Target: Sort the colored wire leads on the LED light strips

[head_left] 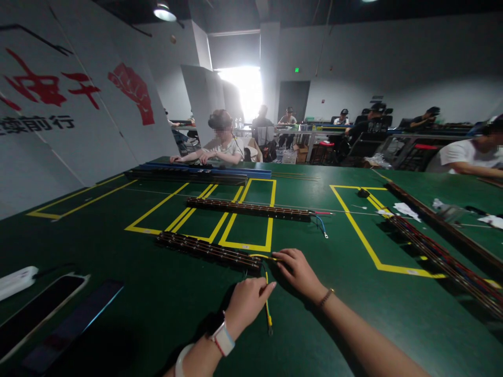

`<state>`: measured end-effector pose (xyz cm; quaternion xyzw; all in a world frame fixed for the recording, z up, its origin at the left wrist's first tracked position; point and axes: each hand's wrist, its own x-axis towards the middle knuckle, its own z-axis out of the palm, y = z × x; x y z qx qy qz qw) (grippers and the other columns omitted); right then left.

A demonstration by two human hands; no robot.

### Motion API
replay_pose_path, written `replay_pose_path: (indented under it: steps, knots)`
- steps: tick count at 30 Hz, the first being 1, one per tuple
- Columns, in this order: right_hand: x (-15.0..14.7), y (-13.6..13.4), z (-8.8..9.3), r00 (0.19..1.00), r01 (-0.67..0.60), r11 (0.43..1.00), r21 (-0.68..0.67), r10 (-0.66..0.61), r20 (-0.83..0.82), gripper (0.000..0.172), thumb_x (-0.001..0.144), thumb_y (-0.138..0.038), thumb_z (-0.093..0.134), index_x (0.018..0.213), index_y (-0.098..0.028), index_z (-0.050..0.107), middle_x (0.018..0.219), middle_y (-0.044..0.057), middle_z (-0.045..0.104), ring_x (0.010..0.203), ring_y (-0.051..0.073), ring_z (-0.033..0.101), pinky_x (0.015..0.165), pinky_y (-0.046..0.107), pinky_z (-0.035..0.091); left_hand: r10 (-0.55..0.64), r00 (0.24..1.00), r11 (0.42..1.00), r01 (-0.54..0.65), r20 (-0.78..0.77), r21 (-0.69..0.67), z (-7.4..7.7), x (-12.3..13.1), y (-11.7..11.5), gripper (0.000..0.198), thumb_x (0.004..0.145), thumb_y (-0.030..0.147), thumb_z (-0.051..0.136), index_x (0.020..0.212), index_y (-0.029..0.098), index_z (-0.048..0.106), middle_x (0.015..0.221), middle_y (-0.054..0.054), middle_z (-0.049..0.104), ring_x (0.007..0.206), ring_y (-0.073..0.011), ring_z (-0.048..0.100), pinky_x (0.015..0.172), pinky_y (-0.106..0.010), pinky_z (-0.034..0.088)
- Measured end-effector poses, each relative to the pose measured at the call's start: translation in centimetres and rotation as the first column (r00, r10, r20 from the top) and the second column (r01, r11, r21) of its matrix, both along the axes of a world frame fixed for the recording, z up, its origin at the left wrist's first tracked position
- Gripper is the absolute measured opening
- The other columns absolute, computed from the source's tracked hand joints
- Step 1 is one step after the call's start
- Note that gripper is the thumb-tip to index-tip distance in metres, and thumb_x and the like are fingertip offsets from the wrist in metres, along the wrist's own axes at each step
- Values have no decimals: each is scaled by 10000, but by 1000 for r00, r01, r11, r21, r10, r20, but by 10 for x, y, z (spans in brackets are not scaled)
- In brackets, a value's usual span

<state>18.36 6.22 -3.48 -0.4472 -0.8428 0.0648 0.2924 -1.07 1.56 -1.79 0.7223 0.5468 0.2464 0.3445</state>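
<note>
My left hand (247,301) pinches a yellow wire (268,306) that runs down to a metal lug near the table's front. My right hand (296,269) rests with curled fingers on the upper end of the same wire, right at the end of a long dark terminal strip (208,248) lying on the green table (157,303). A second terminal strip (251,208) lies farther back inside the yellow taped boxes, with red and blue wires (321,222) trailing from its right end.
Two phones (58,314) and a white power strip (15,280) lie at the left front. Long wired strips (440,251) run along the right side. A blue rail (200,170) lies at the far edge, where a seated person works. Other people sit at tables behind.
</note>
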Motion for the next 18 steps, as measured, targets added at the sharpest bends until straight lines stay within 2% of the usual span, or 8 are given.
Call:
replay_pose_path:
  steps: [4,8,11,13,15,18]
  knots:
    - [-13,-10,5,996,-84,995,-49,83,-26,457,856,-305,570,1301,-223,506,1207,111,566,1124,235,503,963,435,411,-3,994,1000,1,113,19,7,2,-4,420,886,502,445,616,200,556,612,-30,557,550,-144,450,554,-255,238]
    - [-23,-15,1,992,-122,987,-102,122,-12,635,788,-309,612,1377,-188,410,1300,140,501,1215,267,432,1055,503,291,-16,986,1000,12,168,26,9,4,-6,428,896,477,427,597,189,531,613,-34,555,571,-137,463,546,-254,256]
    - [-24,-15,-1,999,-46,987,-157,45,-9,663,762,-277,621,1381,-173,405,1280,139,510,1191,262,439,1039,476,305,4,962,991,32,272,-127,4,6,-3,449,877,519,430,590,182,500,546,-2,498,497,-106,430,499,-233,268]
    - [-22,-13,1,999,33,978,-204,-30,17,644,759,-284,631,1364,-173,437,1202,130,551,1120,251,477,980,432,362,55,917,946,79,396,-314,-1,8,-1,459,859,566,422,616,181,485,507,29,458,412,-78,385,440,-215,251]
    - [-19,-10,6,996,83,966,-244,-70,61,544,769,-313,640,1287,-190,532,1100,104,596,1037,232,514,922,388,395,124,850,878,146,512,-455,-5,10,1,460,838,599,428,657,179,479,495,51,446,358,-59,354,396,-200,225]
    - [-14,-5,15,991,100,955,-278,-69,119,317,811,-342,620,1102,-224,665,1001,66,645,953,202,560,858,332,410,212,755,822,205,620,-531,-5,11,2,424,822,586,470,733,172,490,520,58,462,369,-55,389,387,-185,232]
